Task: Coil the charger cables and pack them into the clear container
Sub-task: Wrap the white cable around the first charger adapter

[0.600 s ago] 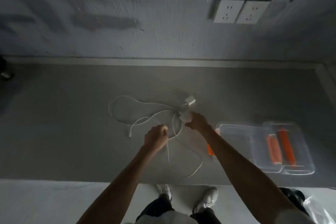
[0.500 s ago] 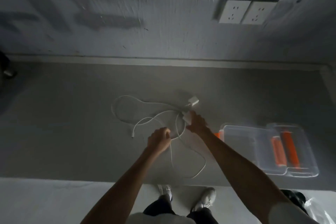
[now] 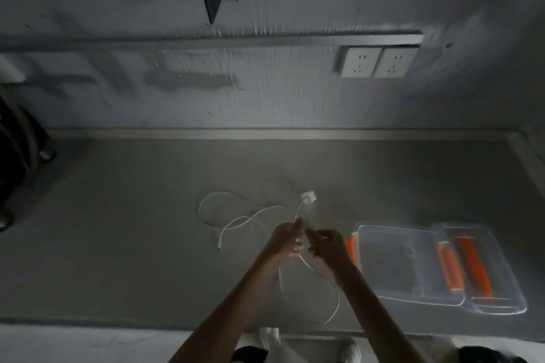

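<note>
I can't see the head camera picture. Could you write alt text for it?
Seen from above, a person's left hand and right hand meet over a grey surface, pinching a white charger cable that loops out to a small white plug. An open clear container with orange clips lies to the right; two wall sockets sit above.

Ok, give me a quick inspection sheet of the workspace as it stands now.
Surface: grey counter, dim light.
Job's things: clear container open, at right, nothing seen inside; its lid beside it, orange clips.
Clutter: nothing seen.
Grips: left hand and right hand close together, both pinching a white cable.
Cables: loose loops, uncoiled; white plug lying on the counter.
Surroundings: wall sockets; dark chair at left.
</note>
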